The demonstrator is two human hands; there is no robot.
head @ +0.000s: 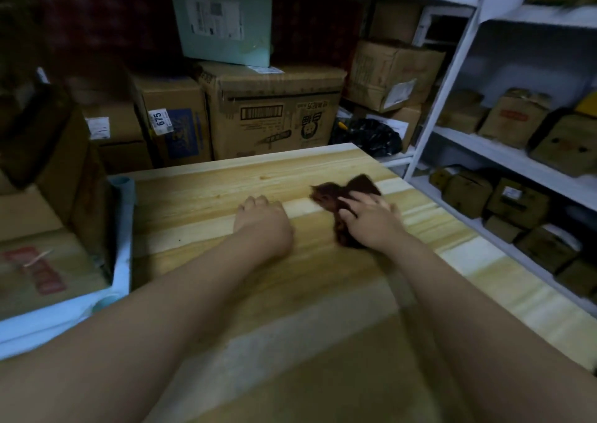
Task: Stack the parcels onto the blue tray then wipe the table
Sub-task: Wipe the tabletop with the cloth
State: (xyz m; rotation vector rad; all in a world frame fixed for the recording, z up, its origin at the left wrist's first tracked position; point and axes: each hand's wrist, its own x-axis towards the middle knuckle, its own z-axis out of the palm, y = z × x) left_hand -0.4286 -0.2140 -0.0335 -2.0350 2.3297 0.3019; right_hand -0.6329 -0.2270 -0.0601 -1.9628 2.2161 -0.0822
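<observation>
We locate the right grip (371, 220) on the far right part of the wooden tabletop (206, 183), palm down, with its fingers spread and straight, pressing flat on a dark brown cloth (326, 196). The cloth lies crumpled on the tabletop surface; part of it shows beyond the fingertips and part beneath the palm. We locate the left grip (263, 225) near the middle of the tabletop, just beside the cloth but not touching it. Its fingers are curled under into a loose fist, the knuckles rest on the wood, and we see nothing held in it. The blue tray (124, 229) sits at the left edge of the tabletop; we cannot tell whether it rests on the tabletop or beside it. The parcels (45, 261), brown cardboard boxes, lie inside the tray, one box stacked above another. Beyond the far edge of the tabletop stand large cardboard cartons (274, 112), with a black bag (368, 138) near the far right corner. To the right of the tabletop, white shelving (504, 154) carries small cardboard boxes. Motion blur softens both grips.
</observation>
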